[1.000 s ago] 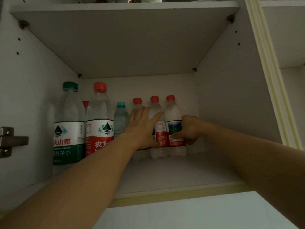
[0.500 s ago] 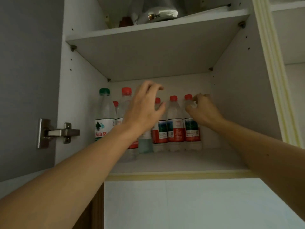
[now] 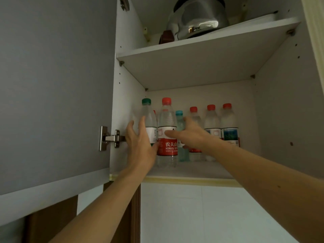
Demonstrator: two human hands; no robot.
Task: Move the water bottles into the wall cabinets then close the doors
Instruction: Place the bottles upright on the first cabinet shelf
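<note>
Reaching into the open cabinet, left hand [image 3: 140, 142] has its fingers [image 3: 142, 126] spread against the green-cap bottle [image 3: 149, 120]; right hand [image 3: 190, 133] is open, thumb touching the tall red-cap bottle [image 3: 167, 130]. 3 small red-cap bottles [image 3: 212, 123] stand behind on the lower shelf [image 3: 192, 170]. Kettle [image 3: 198, 18] sits above.

Lower shelf [image 3: 201, 170] of the wall cabinet [image 3: 284, 111] carries the water bottles [image 3: 212, 127] in a row along the back wall. Two taller bottles [image 3: 166, 120] stand at the left end, nearer the front. Open door [image 3: 56, 93] hangs left on its hinge [image 3: 112, 138]. A kettle [image 3: 198, 18] sits on the upper shelf [image 3: 201, 55]. Left hand [image 3: 140, 142] is before the leftmost bottle; right hand [image 3: 189, 134] is before the middle ones.
</note>
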